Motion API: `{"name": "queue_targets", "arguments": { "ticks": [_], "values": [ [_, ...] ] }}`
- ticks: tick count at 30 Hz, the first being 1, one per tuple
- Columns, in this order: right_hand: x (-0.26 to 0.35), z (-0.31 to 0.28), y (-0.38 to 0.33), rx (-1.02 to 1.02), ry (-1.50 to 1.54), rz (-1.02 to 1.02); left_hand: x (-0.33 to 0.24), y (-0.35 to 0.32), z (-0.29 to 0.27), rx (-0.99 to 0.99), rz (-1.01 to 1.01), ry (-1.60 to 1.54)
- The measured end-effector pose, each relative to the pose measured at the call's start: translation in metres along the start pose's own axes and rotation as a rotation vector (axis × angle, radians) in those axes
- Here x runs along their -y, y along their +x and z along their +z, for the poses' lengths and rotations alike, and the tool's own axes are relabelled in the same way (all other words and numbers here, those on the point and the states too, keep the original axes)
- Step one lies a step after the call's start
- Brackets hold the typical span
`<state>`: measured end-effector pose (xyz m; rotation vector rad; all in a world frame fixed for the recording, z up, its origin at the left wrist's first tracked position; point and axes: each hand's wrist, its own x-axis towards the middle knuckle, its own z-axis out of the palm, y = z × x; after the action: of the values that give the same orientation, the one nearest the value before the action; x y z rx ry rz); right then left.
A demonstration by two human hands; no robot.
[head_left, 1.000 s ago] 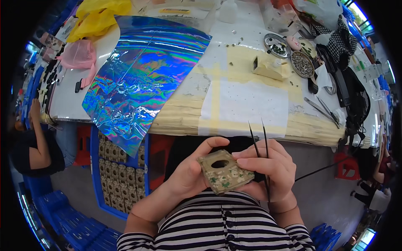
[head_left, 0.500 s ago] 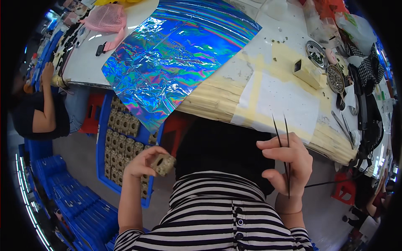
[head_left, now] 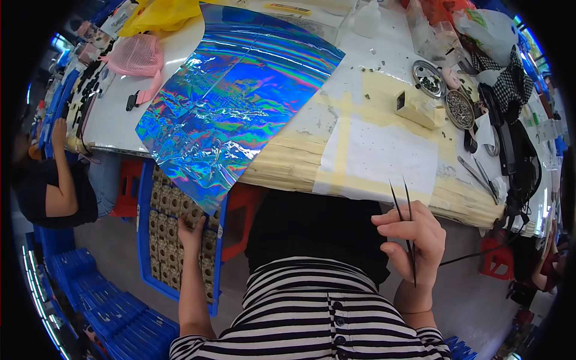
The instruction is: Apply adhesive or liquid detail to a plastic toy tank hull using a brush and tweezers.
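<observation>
My left hand (head_left: 191,234) reaches into a blue tray (head_left: 219,264) at the left, below the table edge. Its thumb and fingers are around a brownish block (head_left: 194,215) with a round hole, among rows of similar blocks (head_left: 161,231). How firmly the fingers press is hard to see. Over on the right, my right hand (head_left: 418,243) holds a pair of dark, thin tweezers (head_left: 407,225). The tips are apart and point up toward a white sheet (head_left: 378,156) taped at the table's front edge. Nothing shows between the tips.
A shiny blue iridescent sheet (head_left: 240,102) hangs over the table edge and covers the tray's far end. Right lie a pale box (head_left: 420,109), round metal dishes (head_left: 459,110) of small parts and loose tools (head_left: 478,177). A co-worker (head_left: 57,186) sits left, near stacked blue trays (head_left: 102,294).
My left hand has moved left and away from my body, carrying the block from beside the tray into it. My right hand stays nearly in place with the tweezers. The view has shifted slightly.
</observation>
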<state>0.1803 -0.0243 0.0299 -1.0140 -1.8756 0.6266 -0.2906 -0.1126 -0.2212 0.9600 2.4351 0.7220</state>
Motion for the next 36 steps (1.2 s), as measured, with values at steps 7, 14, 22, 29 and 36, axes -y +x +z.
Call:
{"name": "queue_targets", "arguments": {
  "ticks": [7,14,22,29,36],
  "values": [
    [-0.001,-0.001,0.004,0.004,-0.013,-0.007,0.003,0.006,0.012,-0.063,0.231,0.346],
    [-0.011,-0.003,0.009,0.064,0.045,-0.027,0.012,0.015,0.010,-0.208,0.354,0.464],
    [-0.020,-0.013,0.007,0.059,0.071,-0.021,-0.029,-0.119,-0.019,0.658,0.551,0.284],
    [-0.019,-0.005,0.010,0.045,0.132,-0.015,0.031,-0.151,0.006,1.459,0.039,0.686],
    [-0.021,-0.010,0.010,0.046,0.143,-0.032,0.010,-0.135,0.012,1.404,0.039,0.729]
  ]
}}
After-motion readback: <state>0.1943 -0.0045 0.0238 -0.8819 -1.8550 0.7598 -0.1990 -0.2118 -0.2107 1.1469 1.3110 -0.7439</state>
